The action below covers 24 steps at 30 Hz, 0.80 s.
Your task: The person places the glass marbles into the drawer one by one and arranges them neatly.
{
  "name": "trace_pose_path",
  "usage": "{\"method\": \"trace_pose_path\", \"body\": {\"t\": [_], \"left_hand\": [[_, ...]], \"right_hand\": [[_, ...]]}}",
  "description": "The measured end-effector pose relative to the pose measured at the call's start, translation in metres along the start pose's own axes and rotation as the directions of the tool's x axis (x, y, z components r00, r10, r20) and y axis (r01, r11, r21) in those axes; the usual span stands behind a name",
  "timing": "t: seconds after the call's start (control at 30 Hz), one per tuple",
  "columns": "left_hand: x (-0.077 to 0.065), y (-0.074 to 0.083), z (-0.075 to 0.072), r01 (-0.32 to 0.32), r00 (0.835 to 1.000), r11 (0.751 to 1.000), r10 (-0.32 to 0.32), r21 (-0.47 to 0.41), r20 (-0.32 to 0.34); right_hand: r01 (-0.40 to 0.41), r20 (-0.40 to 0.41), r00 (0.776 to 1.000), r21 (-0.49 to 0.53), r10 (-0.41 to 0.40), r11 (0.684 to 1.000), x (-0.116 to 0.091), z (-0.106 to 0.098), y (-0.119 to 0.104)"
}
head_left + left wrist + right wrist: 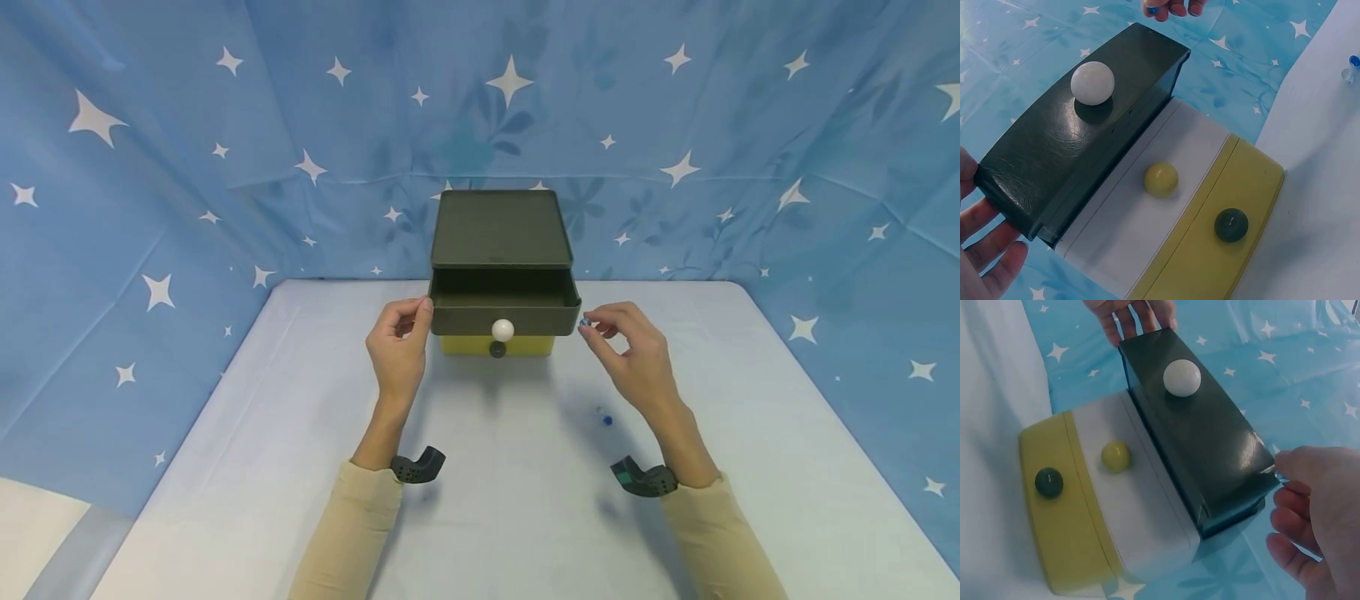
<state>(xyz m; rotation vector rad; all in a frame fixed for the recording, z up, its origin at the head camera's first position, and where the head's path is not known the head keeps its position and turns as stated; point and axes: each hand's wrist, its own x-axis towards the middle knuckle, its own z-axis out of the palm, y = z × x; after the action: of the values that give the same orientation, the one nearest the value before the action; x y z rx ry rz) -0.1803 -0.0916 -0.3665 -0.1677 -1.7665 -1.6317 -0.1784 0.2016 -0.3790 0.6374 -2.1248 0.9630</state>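
A small chest of drawers point(501, 229) has its dark green top drawer point(457, 322) pulled out, with a white round knob point(502, 330) on the front. My left hand point(397, 350) holds the left front corner of that drawer, thumb at the front edge and fingers along the side. Close to the right front corner, my right hand point(633, 354) pinches a small blue object point(585, 322) between thumb and fingertips; its exact kind is too small to tell. The drawer's visible inside is dark, and its near floor is hidden by the front panel.
Below the top drawer are a white drawer point(1129, 206) with a yellow knob point(1161, 180) and a yellow drawer point(1204, 269) with a dark green knob point(1231, 225). A small blue piece point(607, 420) and a clear one point(599, 410) lie on the white table point(495, 517).
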Motion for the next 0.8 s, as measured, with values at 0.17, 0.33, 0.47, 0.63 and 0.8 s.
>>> {"method": "trace_pose_path", "body": {"t": [0.17,0.33,0.47,0.63,0.8], "left_hand": [[0.000,-0.001,0.000,0.001,1.000,1.000,-0.001,-0.003,-0.002],[0.000,-0.002,0.000,0.003,1.000,1.000,-0.003,-0.011,-0.002],[0.001,-0.001,0.000,0.000,1.000,1.000,0.000,-0.017,0.000],[0.000,-0.002,0.000,0.000,1.000,1.000,0.000,-0.023,-0.001],[0.000,-0.003,0.000,0.006,1.000,1.000,-0.006,-0.022,-0.004]], "right_hand": [[-0.015,-0.054,0.998,0.038,0.017,0.999,0.003,0.006,-0.004],[-0.038,-0.116,0.992,0.040,0.042,0.999,0.006,0.010,-0.007],[-0.040,-0.163,0.985,0.046,0.047,0.998,0.008,0.013,-0.007],[-0.039,-0.175,0.983,0.049,0.047,0.998,0.011,0.017,-0.005],[-0.073,-0.154,0.985,0.044,0.079,0.996,0.013,0.021,-0.004]]}}
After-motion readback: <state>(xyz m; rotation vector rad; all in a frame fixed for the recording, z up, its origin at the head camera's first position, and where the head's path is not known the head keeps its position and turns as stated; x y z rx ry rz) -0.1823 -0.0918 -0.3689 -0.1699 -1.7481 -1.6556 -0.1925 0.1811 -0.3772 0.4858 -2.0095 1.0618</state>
